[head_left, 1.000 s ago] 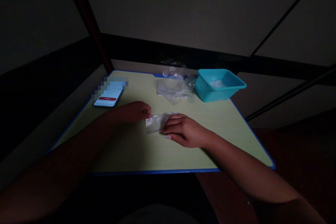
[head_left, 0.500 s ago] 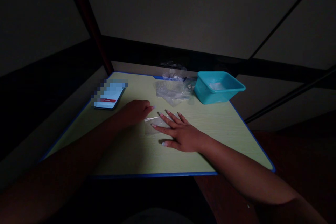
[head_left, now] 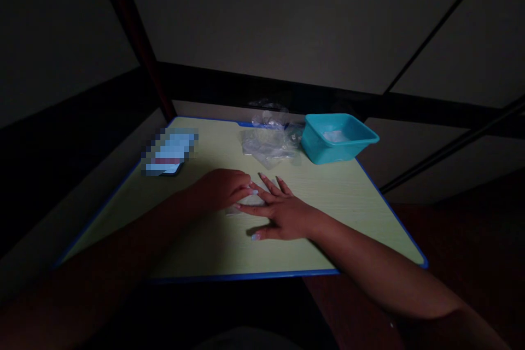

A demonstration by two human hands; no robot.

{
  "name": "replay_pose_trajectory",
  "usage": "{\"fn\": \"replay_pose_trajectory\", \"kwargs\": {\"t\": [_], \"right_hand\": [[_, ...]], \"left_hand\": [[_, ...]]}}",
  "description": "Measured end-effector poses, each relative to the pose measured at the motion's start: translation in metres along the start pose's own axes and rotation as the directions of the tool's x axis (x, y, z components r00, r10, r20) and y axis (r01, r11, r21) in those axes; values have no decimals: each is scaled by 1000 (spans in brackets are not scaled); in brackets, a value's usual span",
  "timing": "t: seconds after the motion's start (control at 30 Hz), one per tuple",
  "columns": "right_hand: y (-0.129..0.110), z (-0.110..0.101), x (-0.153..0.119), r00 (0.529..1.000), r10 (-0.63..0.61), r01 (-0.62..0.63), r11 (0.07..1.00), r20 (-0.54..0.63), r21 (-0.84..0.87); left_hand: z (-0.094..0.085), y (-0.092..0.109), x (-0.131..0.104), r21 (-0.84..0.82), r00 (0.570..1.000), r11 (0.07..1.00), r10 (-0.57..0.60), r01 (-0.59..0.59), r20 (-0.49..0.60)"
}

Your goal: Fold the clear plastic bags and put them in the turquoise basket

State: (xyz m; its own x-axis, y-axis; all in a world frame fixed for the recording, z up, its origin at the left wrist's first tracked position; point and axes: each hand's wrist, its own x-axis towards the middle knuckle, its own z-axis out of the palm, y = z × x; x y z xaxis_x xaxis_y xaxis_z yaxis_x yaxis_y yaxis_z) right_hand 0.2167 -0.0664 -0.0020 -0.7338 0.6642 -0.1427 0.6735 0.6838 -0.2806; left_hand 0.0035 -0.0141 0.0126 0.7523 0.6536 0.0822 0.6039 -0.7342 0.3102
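Black-edged, the phone (head_left: 175, 171) lies near the left edge of the counter (head_left: 348, 202); a sweep of your left forearm could nudge it over. Your left hand (head_left: 223, 188) is curled in, its fingers narrow, the thumb close against your other index finger; I cannot tell whether they pinch any film. The clear plastic piece (head_left: 248, 200) lies flat on the counter between and under your hands; thin as it looks, it could slide or crease if your pressure is uneven. Behind it, the loose clear bags (head_left: 266, 147) overlap and could cling together or slip off the back. Your right hand (head_left: 285, 213) is spread wide, palm down; lifting it fast might drag the film. The teal tub (head_left: 328, 150) could tip if knocked, since it stands by the edge.
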Motion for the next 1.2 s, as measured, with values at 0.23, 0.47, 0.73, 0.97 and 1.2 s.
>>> {"fn": "replay_pose_trajectory", "kwargs": {"t": [0.23,0.47,0.73,0.97,1.2], "right_hand": [[11,-7,-3,989,-46,58,995,-142,83],[34,-22,1,740,394,60,769,-545,637],[33,-34,1,724,678,83,94,-125,992],[32,-33,2,743,668,78,-16,-47,997],[29,-32,2,769,638,70,-22,-40,997]], "left_hand": [[-1,7,-3,-105,990,985,132,-136,-38],[-1,8,-2,-87,994,991,105,-106,-16],[10,10,-2,-155,981,970,192,-185,34],[13,2,3,88,989,986,142,-138,-37],[17,2,6,93,986,981,168,-168,5]]}}
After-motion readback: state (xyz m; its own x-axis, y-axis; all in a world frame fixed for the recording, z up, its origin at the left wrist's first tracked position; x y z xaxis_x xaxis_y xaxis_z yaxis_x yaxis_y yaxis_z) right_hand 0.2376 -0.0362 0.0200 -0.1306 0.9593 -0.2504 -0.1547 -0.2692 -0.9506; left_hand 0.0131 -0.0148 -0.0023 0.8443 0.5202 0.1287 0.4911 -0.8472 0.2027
